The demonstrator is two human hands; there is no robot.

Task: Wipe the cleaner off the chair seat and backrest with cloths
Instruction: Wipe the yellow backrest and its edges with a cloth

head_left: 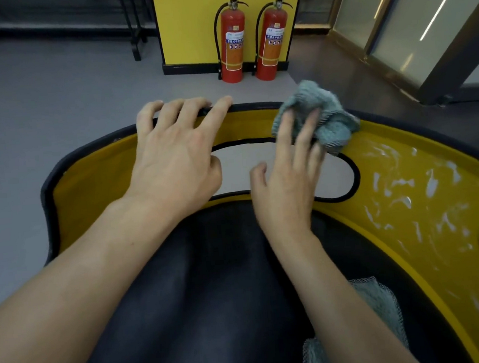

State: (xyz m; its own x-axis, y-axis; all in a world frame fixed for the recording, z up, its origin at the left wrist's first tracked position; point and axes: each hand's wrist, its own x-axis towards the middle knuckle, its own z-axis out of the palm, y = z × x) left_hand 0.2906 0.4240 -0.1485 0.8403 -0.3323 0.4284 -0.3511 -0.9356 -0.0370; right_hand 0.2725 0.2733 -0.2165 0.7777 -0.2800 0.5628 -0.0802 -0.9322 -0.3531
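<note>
The chair has a yellow backrest (95, 189) with a black rim and a dark seat (212, 283). My left hand (173, 155) rests on the top edge of the backrest, its fingertips hooked over the rim. With straight fingers, my right hand (291, 165) presses a crumpled grey-blue cloth (328, 117) against the upper backrest, right of the cut-out. White streaks of cleaner (411, 196) cover the right side of the backrest. A second grey cloth (382, 304) lies on the seat under my right forearm.
Two red fire extinguishers (233, 41) stand on the grey floor before a yellow pillar (191, 21) just beyond the chair. Glass doors with a dark frame (433, 40) stand at the right. A black rack leg (134, 26) is at the far left.
</note>
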